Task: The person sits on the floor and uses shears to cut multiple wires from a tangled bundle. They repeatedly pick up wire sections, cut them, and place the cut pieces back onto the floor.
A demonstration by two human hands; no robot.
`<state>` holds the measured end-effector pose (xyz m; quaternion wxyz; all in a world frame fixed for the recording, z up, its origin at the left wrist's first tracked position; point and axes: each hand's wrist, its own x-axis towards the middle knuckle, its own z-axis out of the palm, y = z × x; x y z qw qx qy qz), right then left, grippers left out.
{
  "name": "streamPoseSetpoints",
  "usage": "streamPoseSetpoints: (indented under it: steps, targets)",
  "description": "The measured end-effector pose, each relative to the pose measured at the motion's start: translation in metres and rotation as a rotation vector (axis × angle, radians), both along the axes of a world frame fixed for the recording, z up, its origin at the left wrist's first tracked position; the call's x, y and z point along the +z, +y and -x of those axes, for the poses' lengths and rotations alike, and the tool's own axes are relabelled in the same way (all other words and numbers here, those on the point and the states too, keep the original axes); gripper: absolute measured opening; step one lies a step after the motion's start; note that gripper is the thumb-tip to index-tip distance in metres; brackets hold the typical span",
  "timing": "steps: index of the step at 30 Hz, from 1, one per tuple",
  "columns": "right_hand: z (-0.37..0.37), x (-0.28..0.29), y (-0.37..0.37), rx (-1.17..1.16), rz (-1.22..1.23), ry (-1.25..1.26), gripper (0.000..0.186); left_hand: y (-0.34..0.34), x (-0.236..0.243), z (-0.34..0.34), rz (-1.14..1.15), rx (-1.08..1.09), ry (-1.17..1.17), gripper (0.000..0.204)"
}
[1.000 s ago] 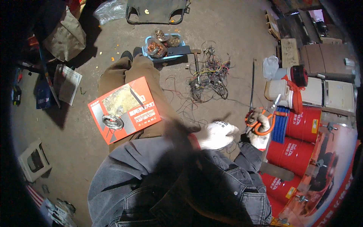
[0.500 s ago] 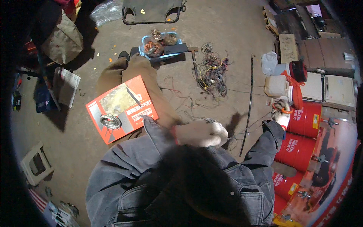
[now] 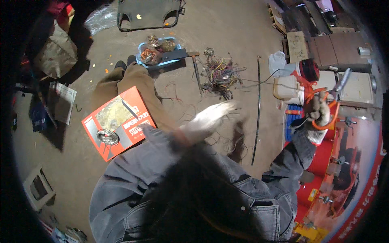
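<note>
My right hand [image 3: 321, 112], in a pale work glove, is raised at the right and closed around orange-handled scissors [image 3: 335, 104], their grey blades pointing up and away. My left hand [image 3: 210, 119], also gloved, reaches forward over the floor, smeared by motion; its fingers cannot be made out. Just beyond its tips lies a tangle of thin wires [image 3: 221, 75], mostly dark with some yellow. A dark wire [image 3: 267, 79] arcs from the tangle toward the containers at the right. Across my leg rests a red flat box [image 3: 139, 125] with a coil of silvery wire [image 3: 107, 137] on it.
A hammer [image 3: 197, 73] lies by a light-blue basket [image 3: 140, 60] holding bags of scrap. A long dark rod [image 3: 257, 117] lies right of the tangle. White jugs [image 3: 285, 87] and red drums [image 3: 320, 158] line the right side. A folding seat [image 3: 150, 14] stands ahead.
My left hand has swung forward and left toward the wire tangle. My right hand has risen and moved right with the scissors, whose blades now show. The whole view has shifted slightly.
</note>
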<state>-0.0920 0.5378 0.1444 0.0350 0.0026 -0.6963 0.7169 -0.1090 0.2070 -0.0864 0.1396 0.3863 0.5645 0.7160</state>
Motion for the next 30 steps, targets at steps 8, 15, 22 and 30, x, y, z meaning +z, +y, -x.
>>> streamPoseSetpoints:
  steps: [8,15,22,30]
  targets:
    - [-0.052,-0.047,-0.083,0.070,-0.248,-0.379,0.039,0.082,0.027,0.017,-0.405,-0.188,-1.497,0.043]
    - [-0.153,-0.074,0.030,-0.334,0.423,-0.016,0.032,0.074,-0.065,0.100,-0.474,0.277,-1.560,0.020]
    - [-0.223,-0.117,0.105,-1.375,-0.236,0.223,0.017,0.065,-0.098,0.111,-0.629,0.281,-1.792,0.018]
    - [-0.212,-0.210,0.078,-1.084,0.072,-0.258,0.037,0.069,0.029,0.087,-0.158,0.070,-0.462,0.044]
